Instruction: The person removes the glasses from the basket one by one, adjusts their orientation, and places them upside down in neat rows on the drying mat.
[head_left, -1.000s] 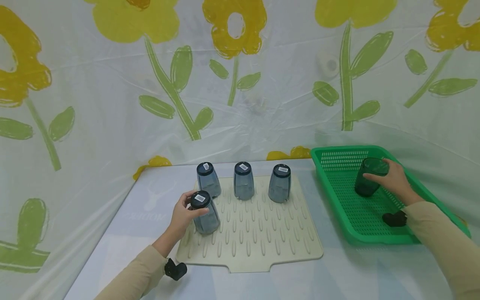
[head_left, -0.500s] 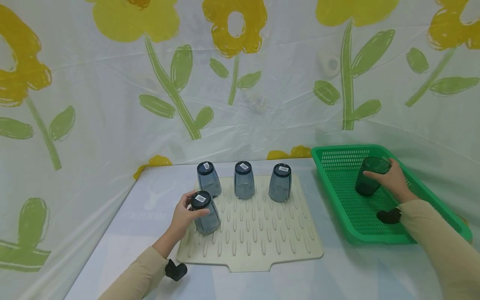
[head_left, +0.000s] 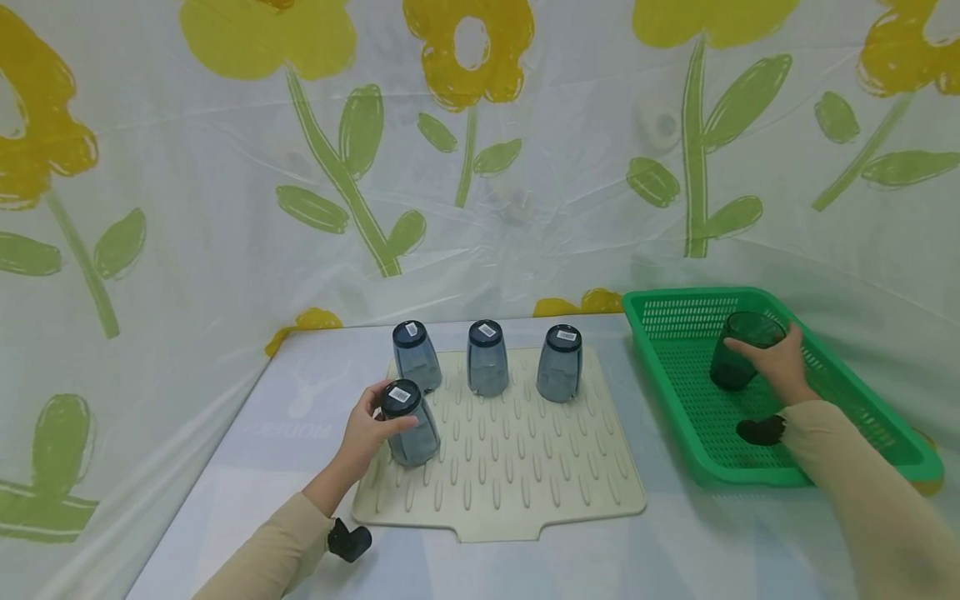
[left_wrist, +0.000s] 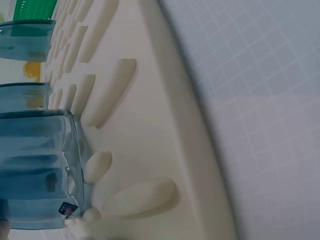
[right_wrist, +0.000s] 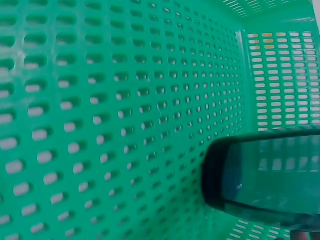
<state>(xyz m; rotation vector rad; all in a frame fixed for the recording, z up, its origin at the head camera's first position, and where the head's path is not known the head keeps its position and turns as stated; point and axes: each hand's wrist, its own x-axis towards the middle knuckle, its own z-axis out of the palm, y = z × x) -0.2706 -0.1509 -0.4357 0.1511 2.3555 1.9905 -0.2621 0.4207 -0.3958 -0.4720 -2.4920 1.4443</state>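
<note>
My left hand (head_left: 369,427) grips an upside-down blue-grey glass (head_left: 412,433) near its base, at the front left of the ribbed cream drying mat (head_left: 510,467). In the left wrist view that glass (left_wrist: 35,165) has its rim down on the mat's ridges. Inside the green basket (head_left: 667,408), my right hand (head_left: 782,362) holds an upright glass (head_left: 731,364), thumb on the near side and fingers on the far side. The right wrist view shows this glass (right_wrist: 270,175) over the perforated basket floor, its thick dark base toward the floor; contact there is hard to tell.
Along the mat's back edge stand three more upside-down glasses: one at left (head_left: 416,358), one in the middle (head_left: 487,360), one at right (head_left: 559,364). A flower-printed curtain (head_left: 525,250) hangs behind the white table (head_left: 262,467).
My right wrist and forearm have swung a little to the left, while the glass in that hand stays almost in place. My left hand keeps its hold on its glass without visible movement.
</note>
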